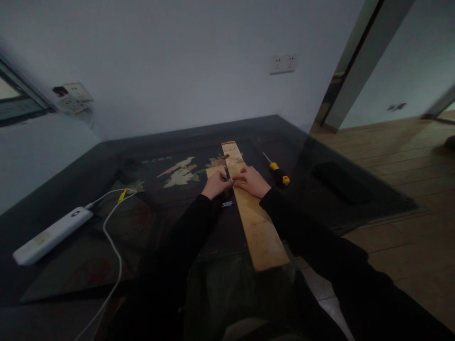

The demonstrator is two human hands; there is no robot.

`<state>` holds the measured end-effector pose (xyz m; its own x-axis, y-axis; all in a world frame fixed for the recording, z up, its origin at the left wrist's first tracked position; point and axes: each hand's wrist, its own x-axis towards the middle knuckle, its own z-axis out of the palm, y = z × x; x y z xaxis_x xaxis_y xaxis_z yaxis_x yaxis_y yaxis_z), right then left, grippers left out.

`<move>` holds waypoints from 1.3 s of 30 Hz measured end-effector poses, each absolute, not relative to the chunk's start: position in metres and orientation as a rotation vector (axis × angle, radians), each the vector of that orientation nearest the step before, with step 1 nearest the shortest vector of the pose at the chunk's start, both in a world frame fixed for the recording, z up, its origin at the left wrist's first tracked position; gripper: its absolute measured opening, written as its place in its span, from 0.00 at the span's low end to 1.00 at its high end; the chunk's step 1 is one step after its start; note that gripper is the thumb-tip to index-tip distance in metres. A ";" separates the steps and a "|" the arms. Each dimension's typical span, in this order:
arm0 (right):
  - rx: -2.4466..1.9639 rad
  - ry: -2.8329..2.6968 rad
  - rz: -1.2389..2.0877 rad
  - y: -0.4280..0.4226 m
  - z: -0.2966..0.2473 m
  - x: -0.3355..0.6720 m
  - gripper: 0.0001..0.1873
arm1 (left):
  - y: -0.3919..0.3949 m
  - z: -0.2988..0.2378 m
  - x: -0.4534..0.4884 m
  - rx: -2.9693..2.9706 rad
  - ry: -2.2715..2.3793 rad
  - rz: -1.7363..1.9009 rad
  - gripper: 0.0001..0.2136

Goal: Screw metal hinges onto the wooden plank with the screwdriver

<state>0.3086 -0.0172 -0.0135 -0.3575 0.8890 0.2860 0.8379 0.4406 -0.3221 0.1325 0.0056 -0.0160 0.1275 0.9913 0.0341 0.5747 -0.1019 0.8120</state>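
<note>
Pinching a small bright piece between my left hand and right hand, fingertips curled in and meeting at the left edge of the long board. Too small to tell which hand carries the load. Right hand also lies over the board. My read: a fine fitting or alignment step at the joint with the short board, which sits partly under the left hand. Next move calls for a steady board and light fingertip pressure; screwdriver is within reach, right of the board.

Materials: long board is flat, straight-sided pale wood, dark marks toward the far end; near end points at the operator. Short board similar in tone. Loose metal pieces, slim and shiny, lie just left of the long board. Tabletop dark, smooth, slightly reflective. Screwdriver: thin shank, chunky yellow-and-black handle.
</note>
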 end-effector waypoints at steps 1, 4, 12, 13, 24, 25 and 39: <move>-1.463 -2.283 0.168 -0.018 -0.013 0.308 0.18 | 0.007 -0.017 0.132 1.779 1.516 0.838 0.15; -1.472 -2.287 0.166 -0.019 -0.011 0.308 0.18 | 0.008 -0.020 0.133 1.786 1.454 0.840 0.13; -1.486 -2.328 0.198 -0.020 -0.006 0.309 0.19 | 0.002 -0.019 0.138 1.722 1.353 0.761 0.11; -1.487 -2.331 0.200 -0.021 -0.006 0.309 0.19 | 0.001 -0.019 0.138 1.713 1.347 0.764 0.11; -1.471 -2.326 0.213 -0.023 -0.004 0.309 0.19 | -0.004 -0.015 0.142 1.628 1.242 0.809 0.08; -1.472 -2.325 0.212 -0.023 -0.004 0.309 0.19 | -0.004 -0.016 0.142 1.627 1.226 0.813 0.07; -1.459 -2.328 0.189 -0.022 -0.006 0.311 0.19 | 0.001 -0.021 0.138 1.595 1.116 0.780 0.11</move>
